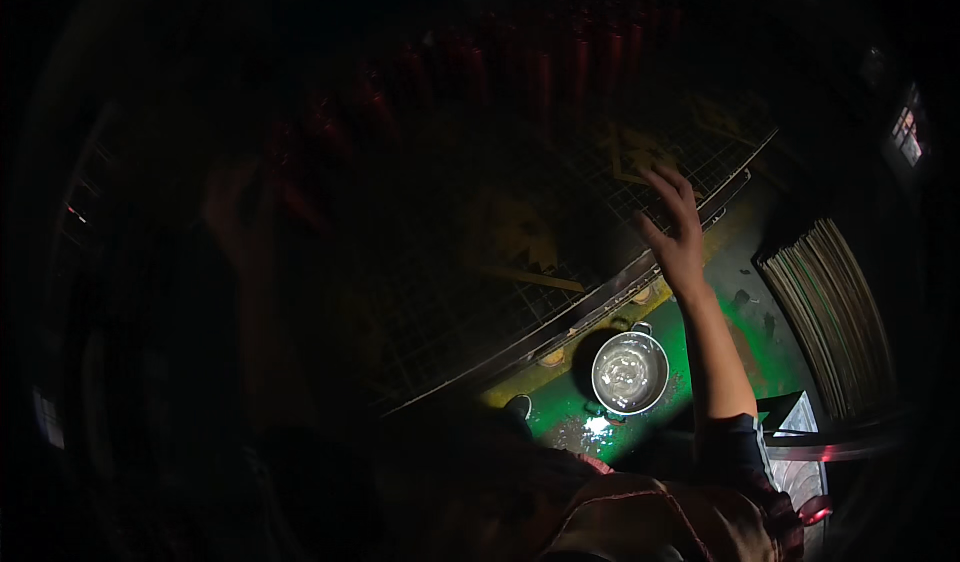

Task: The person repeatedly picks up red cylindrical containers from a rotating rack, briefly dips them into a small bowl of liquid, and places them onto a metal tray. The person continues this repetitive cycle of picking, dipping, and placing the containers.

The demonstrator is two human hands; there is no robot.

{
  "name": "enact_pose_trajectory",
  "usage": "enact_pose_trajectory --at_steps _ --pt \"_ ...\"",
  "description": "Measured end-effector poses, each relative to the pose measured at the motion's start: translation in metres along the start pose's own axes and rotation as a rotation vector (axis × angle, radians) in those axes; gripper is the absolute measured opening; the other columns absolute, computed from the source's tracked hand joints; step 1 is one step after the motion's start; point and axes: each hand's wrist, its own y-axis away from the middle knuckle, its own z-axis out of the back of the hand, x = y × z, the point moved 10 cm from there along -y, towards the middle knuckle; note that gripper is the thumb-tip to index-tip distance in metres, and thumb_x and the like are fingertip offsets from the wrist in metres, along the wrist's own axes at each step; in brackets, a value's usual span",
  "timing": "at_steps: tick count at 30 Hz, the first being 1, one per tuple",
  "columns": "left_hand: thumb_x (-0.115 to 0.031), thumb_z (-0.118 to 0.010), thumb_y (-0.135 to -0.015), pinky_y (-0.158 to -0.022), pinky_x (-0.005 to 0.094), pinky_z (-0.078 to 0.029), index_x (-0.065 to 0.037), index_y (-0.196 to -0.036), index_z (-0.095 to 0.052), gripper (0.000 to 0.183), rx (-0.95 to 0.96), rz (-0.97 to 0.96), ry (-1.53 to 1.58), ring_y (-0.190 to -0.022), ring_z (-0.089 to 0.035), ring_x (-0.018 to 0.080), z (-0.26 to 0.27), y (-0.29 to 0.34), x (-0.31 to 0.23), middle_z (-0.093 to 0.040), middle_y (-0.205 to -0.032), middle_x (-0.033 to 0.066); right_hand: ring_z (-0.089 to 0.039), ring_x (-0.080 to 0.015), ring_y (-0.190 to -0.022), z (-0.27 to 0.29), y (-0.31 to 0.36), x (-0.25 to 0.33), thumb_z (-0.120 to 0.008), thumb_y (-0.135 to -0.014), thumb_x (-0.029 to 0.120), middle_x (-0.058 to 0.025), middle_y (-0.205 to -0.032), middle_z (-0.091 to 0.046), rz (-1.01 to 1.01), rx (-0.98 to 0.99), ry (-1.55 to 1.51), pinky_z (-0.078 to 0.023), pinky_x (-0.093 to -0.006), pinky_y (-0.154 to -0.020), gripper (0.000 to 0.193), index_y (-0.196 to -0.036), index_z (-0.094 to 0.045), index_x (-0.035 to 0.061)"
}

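Observation:
My right hand (675, 224) is raised over the front edge of a wire-mesh rack (560, 307), its fingers apart and nothing in them. Close to its fingertips lies a flat yellow piece (628, 157). In deep shadow at the left, my left hand (237, 212) is held up near the end of a curved row of red cylinders (540, 82). Its fingers look spread, and I see nothing between them. Another yellow strip (530, 278) lies on the mesh between my hands.
A round metal pot (630, 373) with two side handles and shiny contents stands on the green floor (555, 417) below the rack. To the right is a row of thin upright sheets (830, 312). A metal box-like thing (795, 462) sits beside my right elbow. Darkness hides most of the left side.

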Motion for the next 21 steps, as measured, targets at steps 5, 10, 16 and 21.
enact_pose_trajectory --at_steps 5,10,16,21 --pt "-0.018 -0.069 -0.089 -0.096 0.0407 -0.05 -0.002 -0.128 -0.06 0.043 0.392 0.367 0.142 -0.123 -0.052 0.0283 -0.098 0.045 0.104 -0.045 -0.142 0.0172 -0.03 -0.0471 -0.135 -0.152 -0.213 -0.062 -0.07 -0.083 0.039 -0.0259 -0.145 -0.035 -0.079 0.174 0.384 -0.038 -0.0559 -0.108 0.064 -0.142 -0.046 0.0366" --pt "-0.021 -0.076 -0.083 -0.101 0.0431 -0.047 -0.008 -0.126 -0.063 0.047 0.331 0.272 -0.107 -0.129 -0.048 0.0335 -0.102 0.065 0.111 -0.043 -0.143 0.0186 -0.037 -0.0452 -0.127 -0.216 -0.277 -0.09 -0.071 -0.08 0.041 -0.0201 -0.14 -0.041 -0.127 0.217 0.486 -0.044 -0.0522 -0.103 0.057 -0.135 -0.054 0.0389" --pt "-0.017 -0.078 -0.079 -0.101 0.0442 -0.046 -0.013 -0.117 -0.07 0.039 0.19 0.257 -0.143 -0.121 -0.054 0.0342 -0.096 0.06 0.085 -0.055 -0.133 0.0159 -0.046 -0.0411 -0.122 -0.197 -0.252 -0.094 -0.073 -0.079 0.035 -0.0186 -0.136 -0.044 0.036 0.122 0.35 -0.046 -0.0467 -0.101 0.046 -0.124 -0.063 0.0359" --pt "-0.017 -0.074 -0.082 -0.098 0.0435 -0.047 -0.002 -0.118 -0.067 0.04 0.121 0.445 0.325 -0.12 -0.055 0.0329 -0.063 0.067 0.024 -0.057 -0.13 0.017 -0.055 -0.0228 -0.114 -0.068 -0.145 -0.105 -0.073 -0.083 0.019 -0.0127 -0.122 -0.058 -0.026 -0.182 -0.198 -0.044 -0.0341 -0.099 0.046 -0.127 -0.063 0.0128"
